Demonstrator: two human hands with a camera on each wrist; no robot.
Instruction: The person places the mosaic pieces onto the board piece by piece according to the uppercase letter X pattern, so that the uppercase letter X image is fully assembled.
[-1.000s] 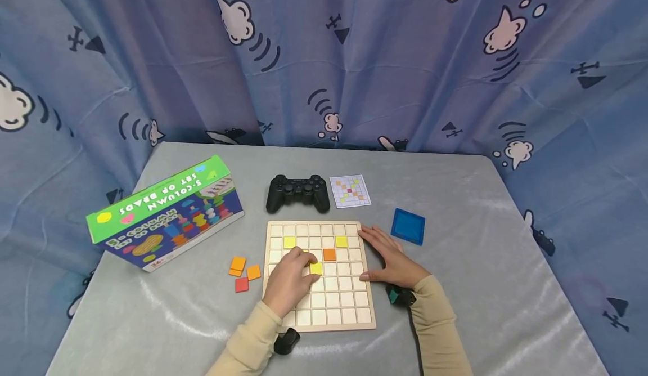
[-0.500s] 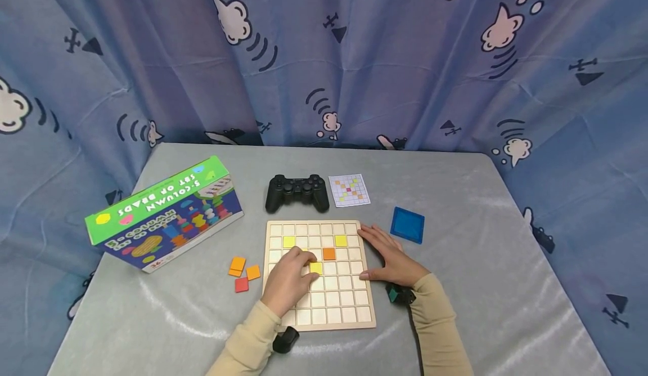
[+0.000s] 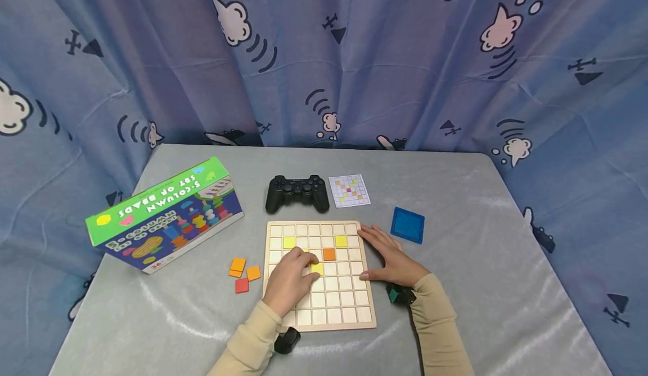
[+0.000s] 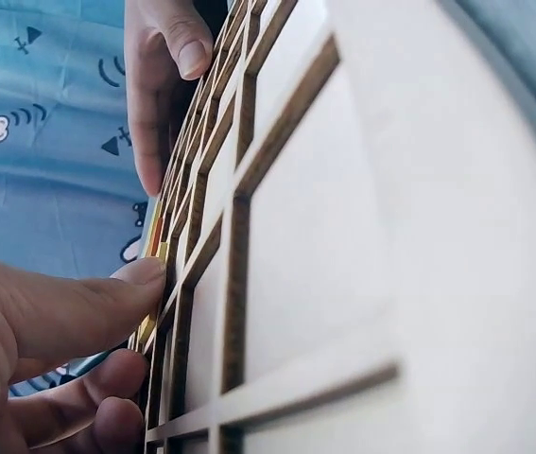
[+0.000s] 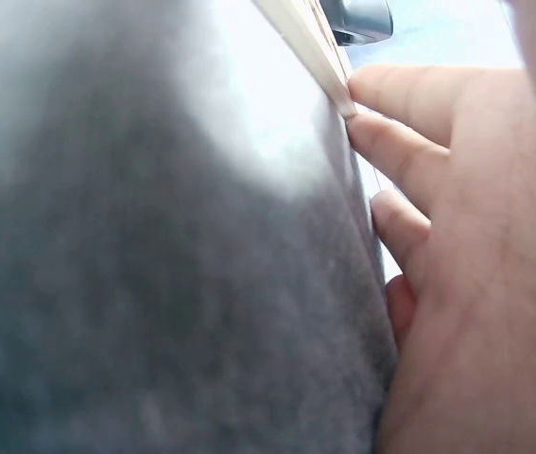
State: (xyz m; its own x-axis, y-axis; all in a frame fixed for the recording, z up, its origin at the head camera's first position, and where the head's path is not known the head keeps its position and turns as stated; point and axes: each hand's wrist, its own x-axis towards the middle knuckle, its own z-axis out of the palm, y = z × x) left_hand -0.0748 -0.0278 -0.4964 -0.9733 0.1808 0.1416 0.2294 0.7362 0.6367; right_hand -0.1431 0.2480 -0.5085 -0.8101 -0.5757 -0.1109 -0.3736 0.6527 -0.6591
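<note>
Where left hand [image 3: 289, 281] pinches, tile [image 3: 316, 269] lies.

The sleeves [image 3: 248, 338] are beige, the wrist cameras [image 3: 287, 340] black, the thin cable [image 3: 415, 336] dark.

Left hand [image 3: 290, 281], yellow tile [image 3: 316, 269] in its pinch, both shifted very slightly rightward (a barely visible nudge)
</note>
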